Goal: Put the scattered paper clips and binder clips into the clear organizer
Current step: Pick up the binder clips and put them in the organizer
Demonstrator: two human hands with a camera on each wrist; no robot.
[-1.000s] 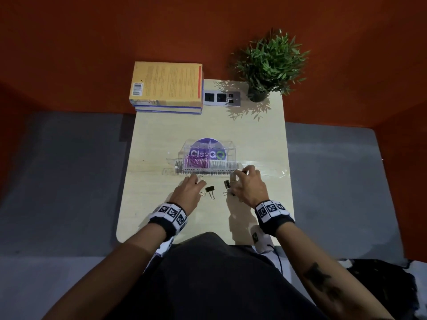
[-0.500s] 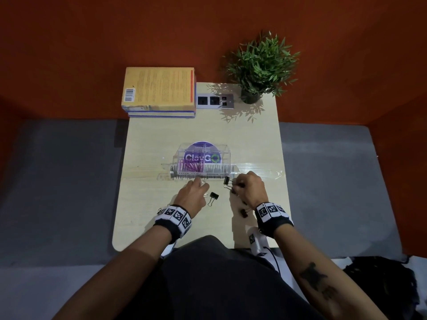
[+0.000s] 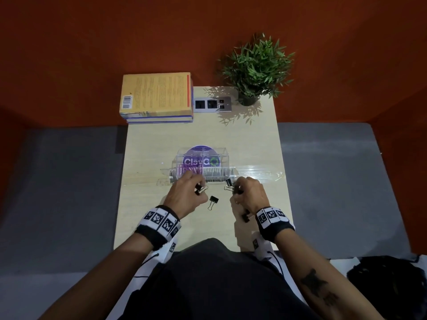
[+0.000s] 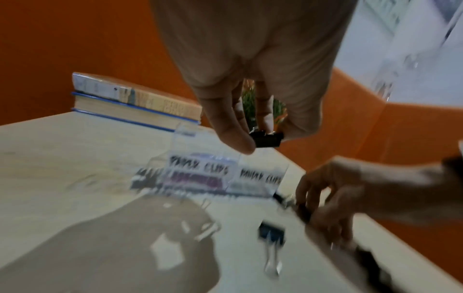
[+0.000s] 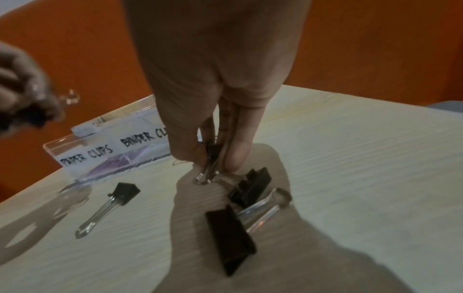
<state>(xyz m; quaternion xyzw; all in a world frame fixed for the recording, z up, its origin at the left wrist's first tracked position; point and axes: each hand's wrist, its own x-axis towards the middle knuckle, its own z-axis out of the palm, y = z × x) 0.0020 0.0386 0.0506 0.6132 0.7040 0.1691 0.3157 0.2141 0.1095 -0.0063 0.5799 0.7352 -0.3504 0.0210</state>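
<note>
Looking down from the head view, a person sits at a pale wooden tabletop (image 3: 147, 139) with both hands just in front of a clear organizer (image 3: 201, 165), which stands near the middle of the tabletop. The organizer's left compartment holds purple paper clips (image 3: 188, 170); handwritten labels on its front read "paper clips" and "binder clips"

The left hand (image 3: 184, 195), at about 7 o'clock from the organizer, has its thumb and fingers closed in a pinch on a black binder clip (image 4: 267, 138), held above the tabletop. The right hand (image 3: 250, 195), at about 5 o'clock from the organizer, is lowered to the tabletop, with its fingers pinching a second black binder clip (image 5: 213, 156) whose silver handles point down and touch the surface

Between the two hands a loose binder clip (image 3: 212, 202) lies on the tabletop. Another clip (image 3: 228, 184) lies just in front of the organizer, beside the right hand's fingers. Two more black binder clips (image 5: 250, 187) lie close together near the right wrist

At the far edge, at 11 o'clock from the organizer, is a stack of books (image 3: 157, 98); at 12 o'clock a power socket panel (image 3: 212, 104); at 1 o'clock a small potted plant (image 3: 255, 70)
</note>
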